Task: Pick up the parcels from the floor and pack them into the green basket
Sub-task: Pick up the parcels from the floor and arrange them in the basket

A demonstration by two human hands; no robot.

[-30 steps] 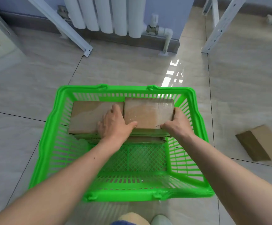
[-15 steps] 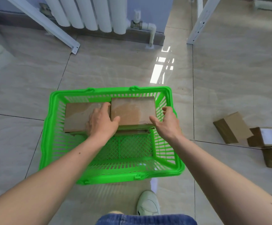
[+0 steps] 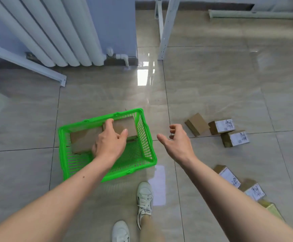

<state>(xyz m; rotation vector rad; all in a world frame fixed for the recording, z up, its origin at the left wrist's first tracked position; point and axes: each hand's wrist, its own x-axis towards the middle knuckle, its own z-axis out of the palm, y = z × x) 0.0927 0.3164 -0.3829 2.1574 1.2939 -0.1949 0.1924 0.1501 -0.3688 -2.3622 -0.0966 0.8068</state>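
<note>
— Where are the parcels?
— Two brown boxes [image 3: 89, 137] lie side by side in the green basket [image 3: 143, 154]; the left hand [image 3: 110, 140] hovers over them, fingers loosely spread, contact unclear.
— And the right hand [image 3: 177, 142]?
— Beside the basket, fingers relaxed, holding nothing. More parcels [image 3: 222, 126] lie on the floor [image 3: 212, 84] beyond its fingertips.

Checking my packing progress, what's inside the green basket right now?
Two brown parcels, one at left and one at right, lie in the green basket at its far end. The left hand covers where they meet; anything underneath is hidden.
</note>
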